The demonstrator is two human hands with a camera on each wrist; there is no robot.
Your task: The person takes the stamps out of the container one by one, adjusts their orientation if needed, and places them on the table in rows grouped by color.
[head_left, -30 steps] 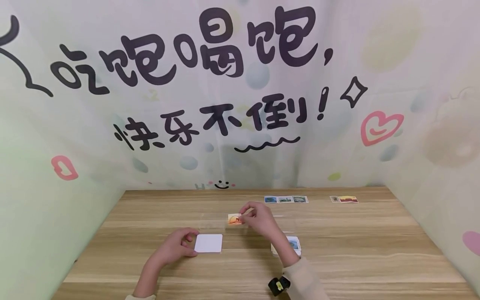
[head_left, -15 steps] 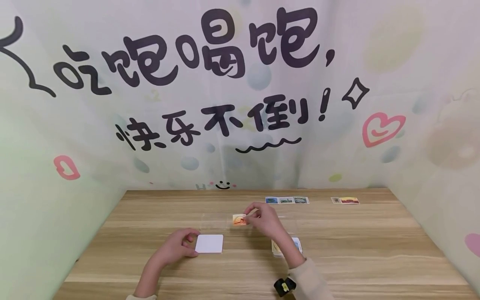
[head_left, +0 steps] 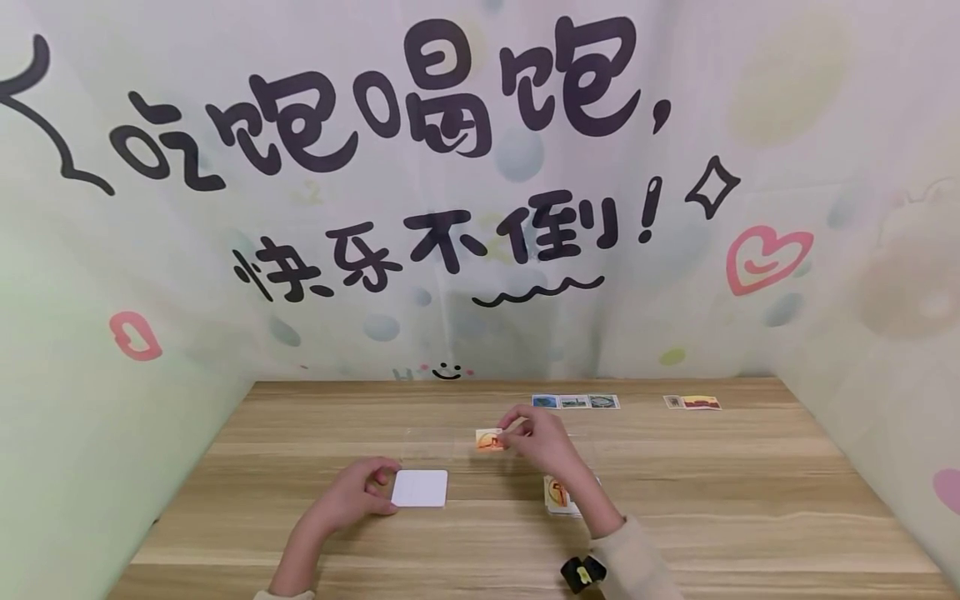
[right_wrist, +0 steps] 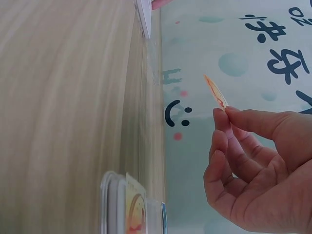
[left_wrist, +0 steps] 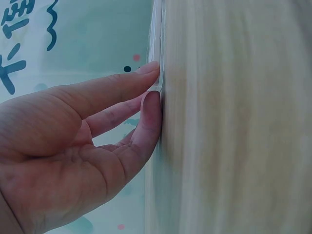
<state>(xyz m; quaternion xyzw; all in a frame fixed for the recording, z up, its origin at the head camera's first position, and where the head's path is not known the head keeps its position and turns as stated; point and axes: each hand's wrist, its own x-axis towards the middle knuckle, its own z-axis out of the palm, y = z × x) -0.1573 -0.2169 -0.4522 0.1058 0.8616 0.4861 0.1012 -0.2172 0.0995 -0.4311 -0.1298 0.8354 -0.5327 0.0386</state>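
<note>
My right hand pinches a small orange stamp between thumb and fingertips, above the middle of the table. In the right wrist view the stamp is seen nearly edge-on, clear of the tabletop. My left hand holds the left side of a flat white rounded card stack, its thumb at the near corner. In the left wrist view a clear edge shows along the stack. Partly behind my right forearm lies another stack, topped by an orange picture; its right side is hidden.
Three stamps in a row lie near the table's back edge. Farther right are two more stamps. A faint clear plastic sheet lies behind the white stack. A printed cloth wall rises behind the table.
My right hand has moved slightly to the right with the stamp, and the forearm covers more of the right-hand stack's right side. The left hand stays at the white stack.
</note>
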